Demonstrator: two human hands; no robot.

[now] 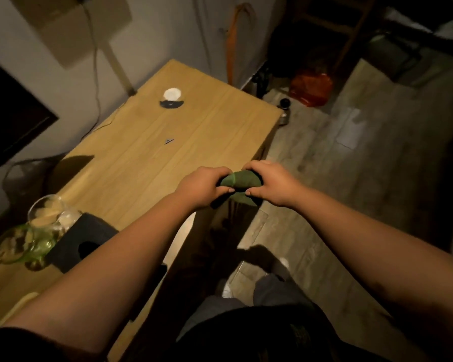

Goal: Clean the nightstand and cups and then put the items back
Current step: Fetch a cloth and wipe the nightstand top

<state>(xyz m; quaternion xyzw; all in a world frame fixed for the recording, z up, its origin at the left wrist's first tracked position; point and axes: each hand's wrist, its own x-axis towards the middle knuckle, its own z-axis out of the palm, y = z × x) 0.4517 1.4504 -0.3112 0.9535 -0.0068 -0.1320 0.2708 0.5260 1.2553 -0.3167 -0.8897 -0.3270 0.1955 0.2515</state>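
Your left hand [203, 185] and right hand [268, 182], fingers curled round green cloth [242, 180], frame centre, off surface [168, 142] edge: likely wringing or folding before wiping.

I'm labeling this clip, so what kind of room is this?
Probably a dim bedroom or living space: a wooden nightstand against the wall, glass cups on it, wood-look floor. Both hands wring a green cloth.

A light wooden desk [194, 131] is seen. A small round white and black object [172, 98] lies toward its far end; two clear glass cups [46, 214], one green-tinted, stand beside a black box [83, 240] at its near left.
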